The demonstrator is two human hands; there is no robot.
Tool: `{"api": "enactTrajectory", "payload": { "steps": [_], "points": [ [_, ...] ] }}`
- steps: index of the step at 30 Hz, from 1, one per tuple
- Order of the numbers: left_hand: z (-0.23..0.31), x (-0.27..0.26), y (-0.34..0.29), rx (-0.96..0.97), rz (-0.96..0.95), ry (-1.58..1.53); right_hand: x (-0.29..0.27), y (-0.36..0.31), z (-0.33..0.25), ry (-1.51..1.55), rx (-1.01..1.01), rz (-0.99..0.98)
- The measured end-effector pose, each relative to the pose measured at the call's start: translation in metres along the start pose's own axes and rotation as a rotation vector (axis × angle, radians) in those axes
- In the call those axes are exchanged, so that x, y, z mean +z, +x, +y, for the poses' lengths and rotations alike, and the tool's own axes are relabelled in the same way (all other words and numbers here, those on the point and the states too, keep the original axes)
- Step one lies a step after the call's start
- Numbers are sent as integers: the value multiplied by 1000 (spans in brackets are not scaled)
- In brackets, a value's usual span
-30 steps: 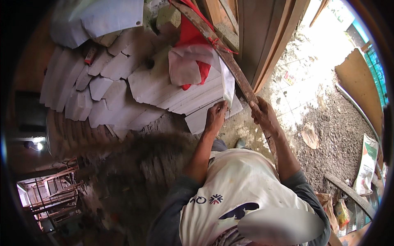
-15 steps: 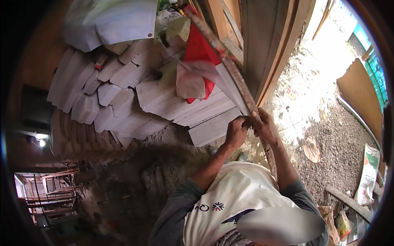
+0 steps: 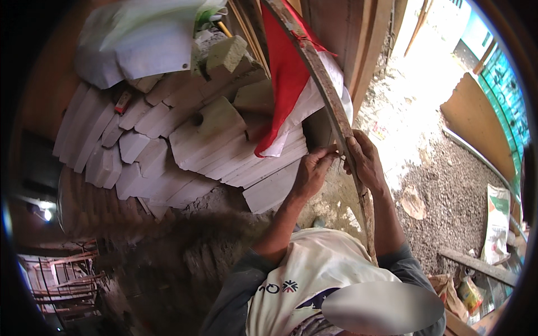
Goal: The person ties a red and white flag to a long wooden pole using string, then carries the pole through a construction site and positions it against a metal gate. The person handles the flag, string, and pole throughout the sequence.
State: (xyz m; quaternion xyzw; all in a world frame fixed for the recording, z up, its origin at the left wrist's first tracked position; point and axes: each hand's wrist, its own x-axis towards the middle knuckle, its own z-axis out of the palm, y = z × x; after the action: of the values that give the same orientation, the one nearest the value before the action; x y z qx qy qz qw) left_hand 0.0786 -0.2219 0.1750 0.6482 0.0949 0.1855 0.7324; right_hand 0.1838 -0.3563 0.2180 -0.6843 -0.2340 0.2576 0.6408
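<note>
Now the red-and-white cloth (image 3: 288, 78) hangs more spread, right hand (image 3: 364, 159) clasping the pole (image 3: 321, 78), left hand (image 3: 310, 175) pinched, contents unclear.

ground (image 3: 406, 84) glaring upper right | floor (image 3: 151, 274) dim, blurred | 1 lit bulb (image 3: 47, 214) far left | black vignette

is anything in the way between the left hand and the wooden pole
Nothing visible: the left hand's fingertips are right beside the wooden pole, whether touching is unclear. The right hand grips the pole. The red and white cloth hangs farther up it, clear of that gap.
</note>
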Motion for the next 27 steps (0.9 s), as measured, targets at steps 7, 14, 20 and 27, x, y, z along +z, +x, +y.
{"api": "enactTrajectory", "payload": {
  "steps": [7,14,20,27],
  "points": [
    [-13,-8,-8,-163,90,-78,5,-2,17,16,-38,-7],
    [-28,-10,-3,-94,279,-9,18,-3,33,1,-18,-20],
    [-53,-17,1,-93,347,127,28,-5,37,-96,55,26],
    [-59,-20,-10,-363,328,-107,37,-11,44,-90,59,109]
  ]
}}
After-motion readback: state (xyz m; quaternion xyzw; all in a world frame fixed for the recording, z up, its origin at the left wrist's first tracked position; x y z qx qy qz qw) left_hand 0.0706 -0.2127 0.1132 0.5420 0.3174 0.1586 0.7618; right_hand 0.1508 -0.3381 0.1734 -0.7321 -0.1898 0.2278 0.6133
